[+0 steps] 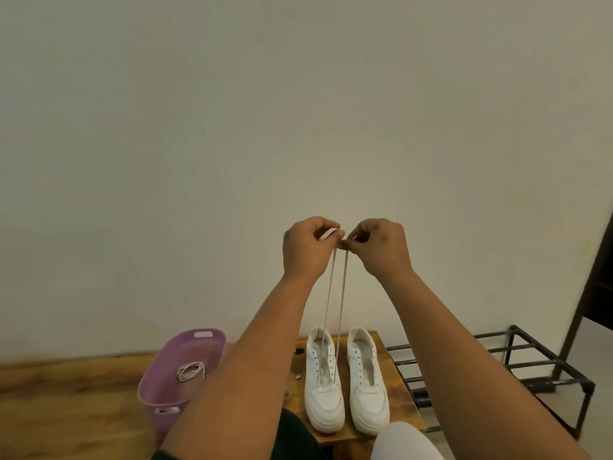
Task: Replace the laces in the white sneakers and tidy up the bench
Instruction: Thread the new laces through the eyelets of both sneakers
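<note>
Lighting is dim, warm and even, with a yellow-grey cast over the wall [298, 111]; source not visible. Shadows are soft and faint, no glare. Image is slightly soft overall, with compression smear on the floor [66, 393]. Wide-angle distortion bends the frame edges; the dark post [593, 293] at right leans visibly.

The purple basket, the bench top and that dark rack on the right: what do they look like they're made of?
The purple basket looks like moulded plastic with a matt finish: its walls are pierced with even rows of small holes and have cut-out handles. The bench top looks like wood or a wood-look board, brown with visible grain. The dark rack is probably metal, judging by its thin black bars joined at corners.
</note>
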